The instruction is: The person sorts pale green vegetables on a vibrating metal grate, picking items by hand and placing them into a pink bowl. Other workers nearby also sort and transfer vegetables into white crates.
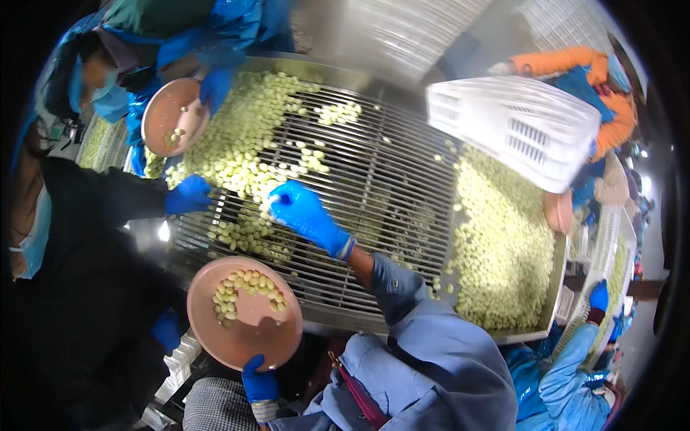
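Note:
My left hand (261, 381), in a blue glove, grips the near rim of a pinkish plastic bowl (245, 345). The bowl is tilted, and small pale green oval fruits (225, 301) lie along its far side. Out over a slatted metal sorting table (345, 221) reaches my right hand (308, 215), also gloved in blue. Its fingers curl at the near edge of a heap of the same fruits (237, 140). Pale pieces show at the fingertips; whether they are held or only touched is hidden.
At left, a co-worker's blue-gloved hand (188, 195) touches the heap. Another person holds a second pink bowl (175, 116) beyond. On the right, someone tips a white plastic crate (512, 126) over a large fruit pile (501, 248). A raised metal edge (558, 291) bounds the table there.

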### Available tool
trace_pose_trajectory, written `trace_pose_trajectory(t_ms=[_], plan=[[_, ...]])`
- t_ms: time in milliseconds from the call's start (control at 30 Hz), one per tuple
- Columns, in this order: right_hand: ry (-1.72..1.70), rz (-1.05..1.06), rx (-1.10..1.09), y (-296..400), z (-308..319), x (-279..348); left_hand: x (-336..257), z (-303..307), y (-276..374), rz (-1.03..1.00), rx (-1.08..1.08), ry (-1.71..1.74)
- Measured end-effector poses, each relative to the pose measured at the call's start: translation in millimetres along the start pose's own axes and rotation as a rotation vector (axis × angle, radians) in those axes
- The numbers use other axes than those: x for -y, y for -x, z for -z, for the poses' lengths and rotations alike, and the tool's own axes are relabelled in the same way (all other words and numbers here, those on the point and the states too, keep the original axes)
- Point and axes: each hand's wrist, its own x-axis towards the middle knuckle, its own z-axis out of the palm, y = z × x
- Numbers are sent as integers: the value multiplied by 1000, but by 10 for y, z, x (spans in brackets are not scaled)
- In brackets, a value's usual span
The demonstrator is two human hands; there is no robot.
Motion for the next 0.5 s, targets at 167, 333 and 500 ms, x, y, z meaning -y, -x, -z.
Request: trace_pose_trajectory(t_ms=[167, 333, 500], plan=[[34, 146, 189, 1010, -623, 925, -60, 111, -27, -25, 25, -78], [36, 54, -66, 1274, -306, 540, -141, -12, -58, 3, 116, -76], [296, -196, -425, 2026, 481, 217, -223, 182, -126, 96, 151, -41]])
